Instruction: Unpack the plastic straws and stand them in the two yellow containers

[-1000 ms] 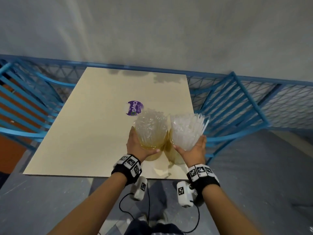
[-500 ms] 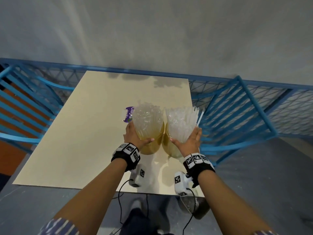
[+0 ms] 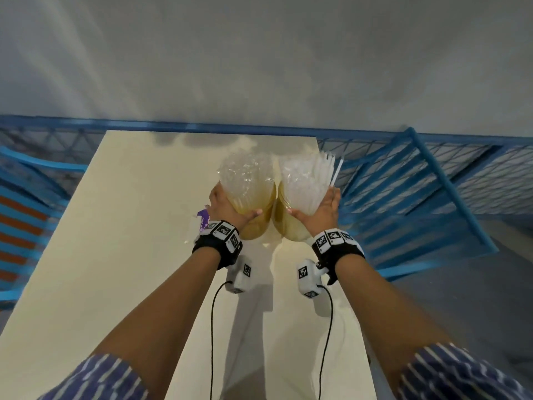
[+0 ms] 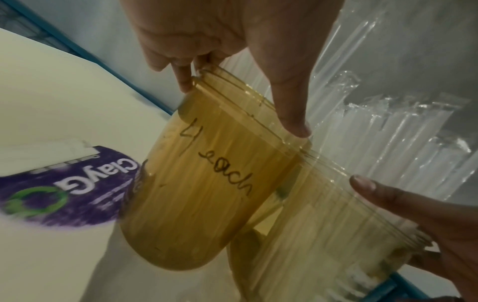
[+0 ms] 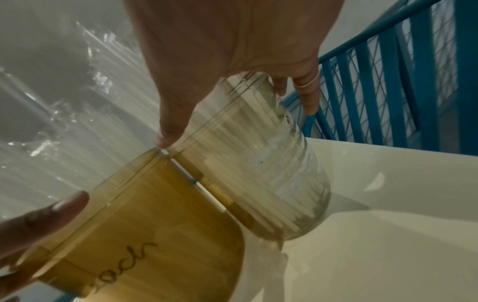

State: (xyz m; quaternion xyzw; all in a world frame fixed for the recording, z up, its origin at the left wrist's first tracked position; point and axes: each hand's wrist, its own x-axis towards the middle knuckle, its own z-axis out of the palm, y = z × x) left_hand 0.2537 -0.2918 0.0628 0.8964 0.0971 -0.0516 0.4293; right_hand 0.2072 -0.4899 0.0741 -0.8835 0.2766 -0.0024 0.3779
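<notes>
Two yellow see-through containers stand side by side over the cream table (image 3: 129, 226), rims touching. My left hand (image 3: 229, 207) grips the left container (image 3: 258, 219), which carries handwriting (image 4: 222, 169); thumb and fingers wrap its upper wall. My right hand (image 3: 318, 213) grips the right container (image 3: 285, 228) the same way. Clear wrapped straws (image 3: 248, 174) stick up out of the left one, whiter straws (image 3: 308, 180) fan out of the right one. I cannot tell whether the bases touch the table.
An empty wrapper with a purple label (image 3: 202, 222) lies on the table just left of my left wrist. Blue metal mesh frames (image 3: 418, 192) surround the table on the right, left and far side. A grey wall rises behind.
Both hands have carried the two containers away from me toward the far end of the table. The purple-labelled wrapper now lies beside my left wrist instead of beyond the containers.
</notes>
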